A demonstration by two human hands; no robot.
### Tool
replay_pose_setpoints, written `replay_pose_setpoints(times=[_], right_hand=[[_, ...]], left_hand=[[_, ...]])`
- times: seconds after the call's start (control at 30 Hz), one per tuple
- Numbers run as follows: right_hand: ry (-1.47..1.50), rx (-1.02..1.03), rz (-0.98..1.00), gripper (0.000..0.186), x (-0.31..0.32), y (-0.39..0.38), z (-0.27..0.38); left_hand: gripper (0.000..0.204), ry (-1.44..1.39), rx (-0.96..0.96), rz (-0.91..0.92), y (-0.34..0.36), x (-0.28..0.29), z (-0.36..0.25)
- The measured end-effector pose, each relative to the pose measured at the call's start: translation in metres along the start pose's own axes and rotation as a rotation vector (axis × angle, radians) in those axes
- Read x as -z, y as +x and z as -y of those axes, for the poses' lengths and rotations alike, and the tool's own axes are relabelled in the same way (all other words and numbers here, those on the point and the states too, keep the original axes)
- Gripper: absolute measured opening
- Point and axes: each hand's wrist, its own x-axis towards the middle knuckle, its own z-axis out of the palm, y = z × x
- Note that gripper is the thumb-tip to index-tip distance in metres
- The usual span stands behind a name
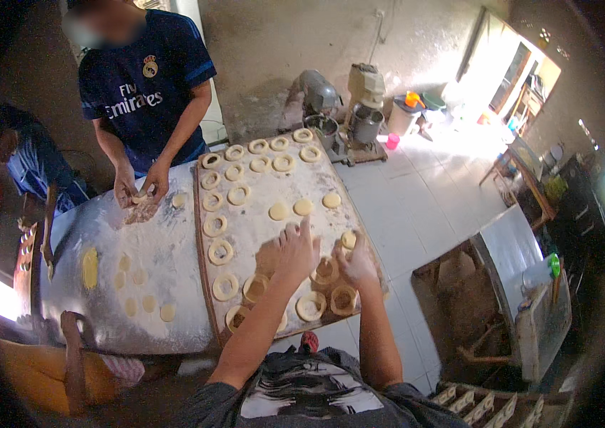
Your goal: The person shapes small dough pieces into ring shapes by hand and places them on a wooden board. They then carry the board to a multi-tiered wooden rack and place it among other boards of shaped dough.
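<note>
My left hand (298,251) is over the floured board (259,207), fingers apart and nothing in them. Its fingertips come close to a flat dough round (303,207), one of three in a row with a second dough round (278,211) and a third dough round (331,200). At the board's right edge my right hand (358,267) has its fingers around another dough round (349,240). Dough rings line the board's left and far sides, such as one dough ring (220,252). Below my hands lies a nearer dough ring (311,306), and my forearms partly cover others.
Across the metal table (181,285), a person (147,93) in a dark blue shirt works dough with both hands. Other people stand at the left. Dough pieces (89,267) lie on the table. Two mixers (366,107) stand by the wall. At the right is a pale table (509,246).
</note>
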Motion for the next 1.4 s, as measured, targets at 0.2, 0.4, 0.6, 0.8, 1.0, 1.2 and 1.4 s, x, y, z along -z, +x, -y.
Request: replay_pose_setpoints(times=[0.2, 0.4, 0.6, 0.8, 1.0, 1.2, 1.4], right_hand=[[-0.311, 0.026, 0.139, 0.078, 0.001, -0.017, 0.022], [-0.320, -0.218, -0.072, 0.060, 0.011, 0.029, -0.022], [-0.491, 0.087, 0.096, 0.040, -0.010, 0.062, -0.028], [0.389, 0.283, 0.297, 0.031, -0.074, 0.027, 0.151], [0.252, 0.599, 0.754, 0.035, -0.273, 0.019, 0.281], [-0.063, 0.773, 0.599, 0.031, -0.424, 0.021, 0.364], [0.347, 0.478, 0.964, 0.044, -0.400, -0.004, 0.378]], left_hand=[[0.073, 0.134, -0.131, 0.192, -0.022, -0.019, 0.009], [0.035, 0.147, -0.142, 0.050, 0.024, 0.010, 0.018], [0.031, -0.544, -0.327, 0.224, 0.034, -0.009, 0.070], [0.035, -0.322, 0.074, -0.451, -0.043, 0.060, 0.240], [0.031, -0.268, 0.493, 0.059, -0.143, 0.136, 0.373], [0.030, -0.086, 0.349, -0.295, -0.157, 0.129, 0.412], [0.029, -0.586, 0.593, -0.436, -0.164, 0.154, 0.449]])
